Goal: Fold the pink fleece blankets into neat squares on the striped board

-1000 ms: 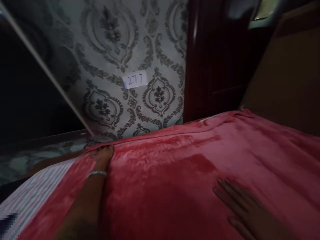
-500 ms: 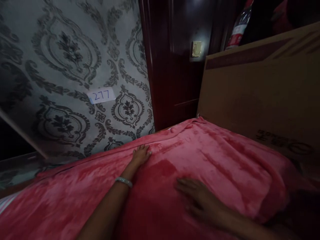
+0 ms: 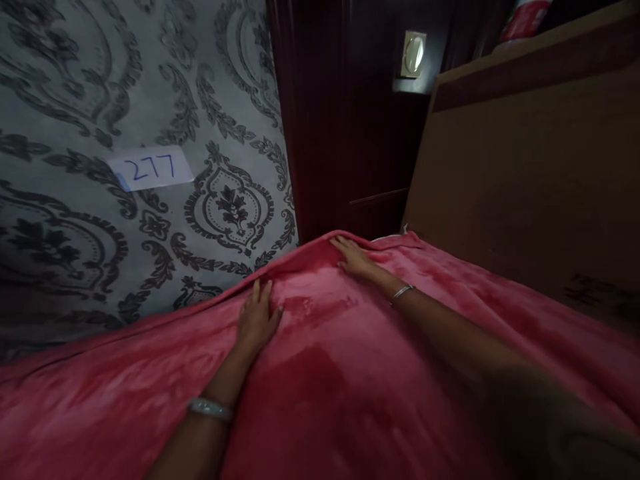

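- The red blanket (image 3: 305, 380) is spread across the lower part of the view, and its far edge runs along the patterned wall (image 3: 170, 233).
- The left hand (image 3: 256, 320) lies on the blanket near this far edge; its fingers are released and spread, and they grasp nothing.
- The right hand (image 3: 354, 259) touches the same edge farther to the right, where the cloth is raised into a low fold. The fingers look stretched out, but the light is dim, so I cannot tell if they pinch the cloth.
- Each wrist wears a bracelet: a thick pale one (image 3: 210, 408) at left, a thin one (image 3: 401, 292) at right.
- A paper label (image 3: 155, 168) with "277" is on the wall.
- Beyond the blanket's far right corner stand a dark red panel (image 3: 345, 147) and a cardboard box (image 3: 515, 173).
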Motion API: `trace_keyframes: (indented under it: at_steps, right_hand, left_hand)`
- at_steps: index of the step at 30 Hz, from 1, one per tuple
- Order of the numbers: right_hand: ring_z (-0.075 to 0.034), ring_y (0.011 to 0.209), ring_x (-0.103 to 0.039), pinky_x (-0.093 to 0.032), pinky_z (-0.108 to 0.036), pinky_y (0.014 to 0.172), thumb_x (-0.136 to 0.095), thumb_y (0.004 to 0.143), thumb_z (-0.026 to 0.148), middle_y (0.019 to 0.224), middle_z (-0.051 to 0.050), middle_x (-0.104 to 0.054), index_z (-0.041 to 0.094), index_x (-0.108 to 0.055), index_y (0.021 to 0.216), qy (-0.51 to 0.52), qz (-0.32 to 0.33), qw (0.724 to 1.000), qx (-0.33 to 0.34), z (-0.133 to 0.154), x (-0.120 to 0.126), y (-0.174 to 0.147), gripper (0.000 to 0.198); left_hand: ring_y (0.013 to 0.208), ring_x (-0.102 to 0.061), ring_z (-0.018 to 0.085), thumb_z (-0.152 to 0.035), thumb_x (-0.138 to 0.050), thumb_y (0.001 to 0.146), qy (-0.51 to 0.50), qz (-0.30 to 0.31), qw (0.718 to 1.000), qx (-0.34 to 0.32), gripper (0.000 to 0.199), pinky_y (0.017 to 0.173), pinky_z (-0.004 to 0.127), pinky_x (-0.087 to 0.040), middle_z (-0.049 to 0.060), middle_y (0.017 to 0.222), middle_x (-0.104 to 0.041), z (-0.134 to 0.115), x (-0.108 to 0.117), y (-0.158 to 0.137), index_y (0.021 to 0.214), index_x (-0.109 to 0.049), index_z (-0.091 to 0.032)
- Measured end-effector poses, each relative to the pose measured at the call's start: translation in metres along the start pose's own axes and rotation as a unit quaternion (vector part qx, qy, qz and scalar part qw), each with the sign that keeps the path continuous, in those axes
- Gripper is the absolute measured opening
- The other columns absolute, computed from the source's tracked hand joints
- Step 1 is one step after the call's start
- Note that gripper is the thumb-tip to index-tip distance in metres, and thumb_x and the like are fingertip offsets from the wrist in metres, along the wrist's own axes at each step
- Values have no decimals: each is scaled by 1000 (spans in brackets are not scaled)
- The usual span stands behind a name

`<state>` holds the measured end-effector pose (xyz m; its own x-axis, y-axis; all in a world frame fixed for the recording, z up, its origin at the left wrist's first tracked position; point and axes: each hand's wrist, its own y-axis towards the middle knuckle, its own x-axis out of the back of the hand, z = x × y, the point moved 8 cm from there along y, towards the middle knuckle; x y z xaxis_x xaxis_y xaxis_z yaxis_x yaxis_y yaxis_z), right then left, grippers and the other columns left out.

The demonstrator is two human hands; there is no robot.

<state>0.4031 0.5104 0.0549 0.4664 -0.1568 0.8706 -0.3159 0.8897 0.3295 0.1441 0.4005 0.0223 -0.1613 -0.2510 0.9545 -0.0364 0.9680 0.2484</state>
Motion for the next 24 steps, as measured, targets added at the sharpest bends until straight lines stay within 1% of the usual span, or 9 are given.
trace_keyframes:
  at_steps: [1,3,5,7,13,16,18,21,24]
  right_hand:
    - [-29,148,-32,-27,-45,121,-55,83,10,161,-13,-36,14,-42,153,-4,-32,999,-4,-5,0,6,71]
    - [-29,149,-32,-25,-47,121,-50,89,11,161,-15,-35,12,-45,151,-10,-63,998,-19,-16,-7,8,62]
    - [-29,147,-35,-27,-48,121,-46,93,14,158,-17,-40,11,-53,144,-16,-64,997,-49,-26,-18,1,52]
    - [-31,145,-37,-28,-49,120,-46,95,17,156,-17,-43,11,-58,140,-21,-63,995,-69,-31,-23,-7,47]
    - [-24,128,-56,-38,-35,113,-51,93,15,132,-13,-67,12,-69,126,34,-53,993,-101,-37,-13,-10,38]
    - [-20,118,-63,-45,-29,104,-49,94,15,126,-8,-70,17,-70,124,44,-76,987,-137,-52,1,-9,37]
    - [-20,116,-64,-46,-28,102,-43,96,16,124,-8,-71,17,-69,124,45,-105,978,-175,-71,16,-12,38]
    - [-23,121,-60,-44,-33,104,-37,95,13,128,-14,-67,12,-63,130,29,-158,956,-245,-113,47,-27,44]
    - [-30,130,-51,-39,-41,109,-37,94,10,137,-24,-56,5,-52,140,1,-206,924,-323,-159,79,-54,49]
  left_hand:
    - [149,-34,31,-40,-48,95,12,2,1000,4,66,117,47,-34,18,168,-19,0,0,0,155,-35,-15]
    - [149,-33,31,-40,-44,97,44,18,999,9,59,118,51,-31,16,165,-28,-1,-2,-1,151,-43,-18]
    - [150,-32,31,-39,-40,98,73,36,997,7,54,119,55,-27,14,162,-37,-2,-4,-2,149,-47,-20]
    - [149,-32,31,-38,-38,99,88,39,995,1,54,118,57,-27,13,160,-40,-4,-5,-2,149,-46,-21]
    - [148,-34,30,-37,-33,99,117,39,992,-2,55,116,55,-31,13,161,-40,-1,-6,3,149,-47,-20]
    - [148,-35,29,-37,-31,99,138,44,989,-13,56,115,52,-32,12,160,-41,-2,-7,4,150,-45,-21]
    - [148,-35,28,-38,-30,99,149,41,988,-18,56,115,51,-33,12,160,-41,-2,-7,4,150,-45,-21]
    - [148,-35,28,-38,-29,99,154,41,987,-13,56,115,52,-32,12,161,-40,-1,-7,3,151,-44,-21]
    - [148,-35,29,-37,-31,99,146,37,989,-9,56,115,54,-32,12,160,-40,-1,-8,3,150,-46,-21]
